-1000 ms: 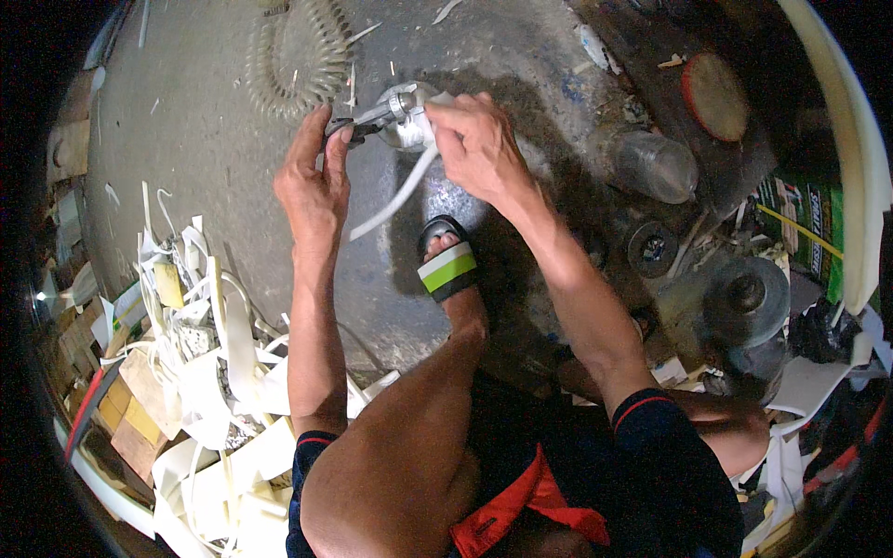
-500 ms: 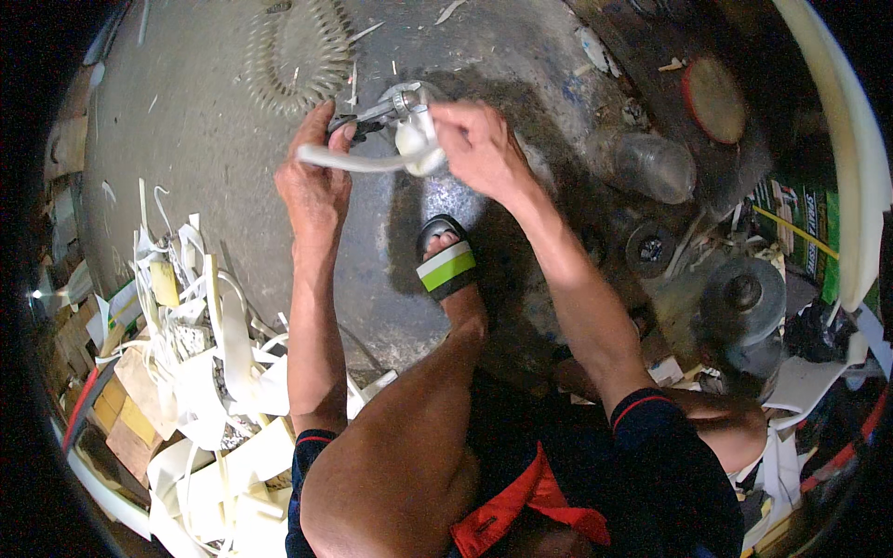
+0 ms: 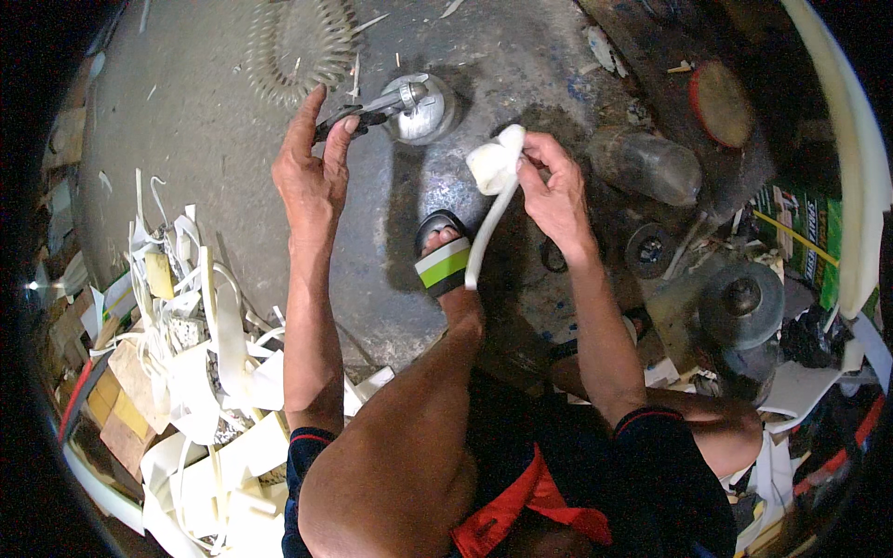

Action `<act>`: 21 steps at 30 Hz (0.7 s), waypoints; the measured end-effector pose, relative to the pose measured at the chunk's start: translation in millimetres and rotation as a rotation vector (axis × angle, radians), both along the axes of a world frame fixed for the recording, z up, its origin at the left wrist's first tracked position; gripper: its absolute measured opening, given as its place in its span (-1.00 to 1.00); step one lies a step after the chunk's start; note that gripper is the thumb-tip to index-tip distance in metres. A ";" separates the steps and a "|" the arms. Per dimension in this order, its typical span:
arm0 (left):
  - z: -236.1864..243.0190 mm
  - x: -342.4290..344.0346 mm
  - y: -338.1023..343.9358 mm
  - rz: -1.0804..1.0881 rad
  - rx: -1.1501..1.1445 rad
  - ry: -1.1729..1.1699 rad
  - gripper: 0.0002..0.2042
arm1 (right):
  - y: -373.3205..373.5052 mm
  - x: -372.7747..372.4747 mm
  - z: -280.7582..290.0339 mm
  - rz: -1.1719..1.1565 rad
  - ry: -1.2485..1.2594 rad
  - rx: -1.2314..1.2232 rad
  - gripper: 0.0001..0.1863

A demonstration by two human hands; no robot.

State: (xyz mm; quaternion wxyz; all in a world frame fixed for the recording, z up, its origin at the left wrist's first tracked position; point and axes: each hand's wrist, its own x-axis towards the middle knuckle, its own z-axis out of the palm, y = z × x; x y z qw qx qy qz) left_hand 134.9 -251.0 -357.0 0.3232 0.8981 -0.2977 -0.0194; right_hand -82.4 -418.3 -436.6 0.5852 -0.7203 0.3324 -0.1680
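My left hand [image 3: 312,167] is closed on the dark handle of a metal spray gun [image 3: 395,100], which has a round silvery cup [image 3: 412,121] at its head above the floor. My right hand [image 3: 556,181] is to the right of the gun, pinching a white crumpled pad [image 3: 495,163] and a long pale strip [image 3: 488,232] that hangs down toward my sandalled foot [image 3: 440,260].
Pale offcuts [image 3: 200,372] are heaped at lower left. A coiled clear hose [image 3: 302,70] lies ahead. A plastic bottle [image 3: 651,167], red-rimmed disc [image 3: 721,102], metal can [image 3: 739,307] and green package [image 3: 814,232] are at right, beside a long pale strip [image 3: 856,167] along the edge.
My right hand has pulled away from the spray gun, rightward and down, carrying the white pad and strip. The gun's cup now shows fully. My left hand has moved slightly upward.
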 end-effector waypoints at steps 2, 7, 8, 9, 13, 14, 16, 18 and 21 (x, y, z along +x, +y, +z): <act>-2.9 3.2 2.0 -0.026 -0.028 -0.028 -0.55 | -1.1 -3.8 -4.1 -0.029 -0.045 0.050 -0.76; -6.4 5.4 6.6 -0.063 -0.033 -0.068 -0.56 | -13.5 -1.3 -2.6 -0.064 -0.148 0.163 -0.76; -6.3 5.1 7.0 -0.064 -0.037 -0.057 -0.57 | -17.1 2.9 -1.3 -0.072 -0.190 0.210 -0.75; -6.0 5.5 7.1 -0.068 -0.043 -0.055 -0.57 | -19.9 9.3 -0.5 -0.076 -0.175 0.143 -0.74; -4.8 7.0 7.6 -0.095 -0.076 -0.058 -0.58 | -36.1 42.2 -1.3 -0.081 -0.314 0.201 -0.68; -4.9 7.9 7.9 -0.097 -0.080 -0.033 -0.58 | -39.1 48.5 -2.1 -0.113 -0.293 0.202 -0.69; -5.1 9.5 9.8 -0.098 -0.090 0.015 -0.58 | -43.8 57.7 -4.6 -0.165 -0.259 0.192 -0.71; -5.8 11.5 12.1 -0.126 -0.197 0.058 -0.57 | -47.1 61.6 -7.5 -0.168 -0.272 0.218 -0.70; -6.3 12.2 16.8 -0.119 -0.209 0.077 -0.58 | -48.8 63.1 -12.1 -0.155 -0.298 0.225 -0.71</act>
